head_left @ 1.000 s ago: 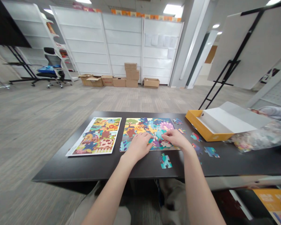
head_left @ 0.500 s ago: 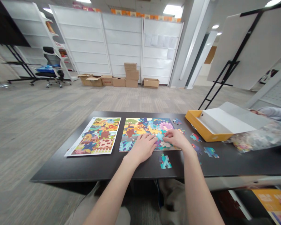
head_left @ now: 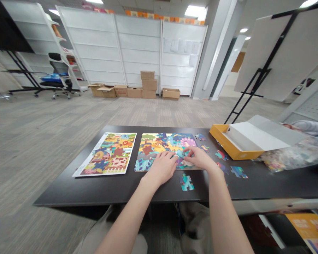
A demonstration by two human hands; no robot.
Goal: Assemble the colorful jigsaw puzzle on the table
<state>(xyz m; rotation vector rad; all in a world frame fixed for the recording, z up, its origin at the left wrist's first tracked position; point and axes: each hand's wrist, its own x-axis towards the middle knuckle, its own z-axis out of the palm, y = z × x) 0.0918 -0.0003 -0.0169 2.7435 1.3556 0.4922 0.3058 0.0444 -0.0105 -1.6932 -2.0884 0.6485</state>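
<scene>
A colourful jigsaw puzzle (head_left: 159, 144) lies partly assembled on the black table (head_left: 108, 187). My left hand (head_left: 161, 167) rests on its lower middle with fingers curled down onto the pieces. My right hand (head_left: 200, 158) is beside it, its fingers pinched on a teal puzzle piece (head_left: 180, 153) that touches the puzzle surface. The two hands' fingertips almost meet. A loose teal piece (head_left: 187, 182) lies just below the puzzle, near my right wrist.
A printed reference picture (head_left: 108, 153) lies left of the puzzle. Several loose pieces (head_left: 234, 171) are scattered to the right, before an open yellow box (head_left: 228, 141) and a clear bag of pieces (head_left: 294, 157). Another person's sleeve (head_left: 311, 126) shows at the far right.
Both hands have shifted slightly up and towards each other over the puzzle; the right hand's fingers have closed in on the teal piece near the left fingertips.
</scene>
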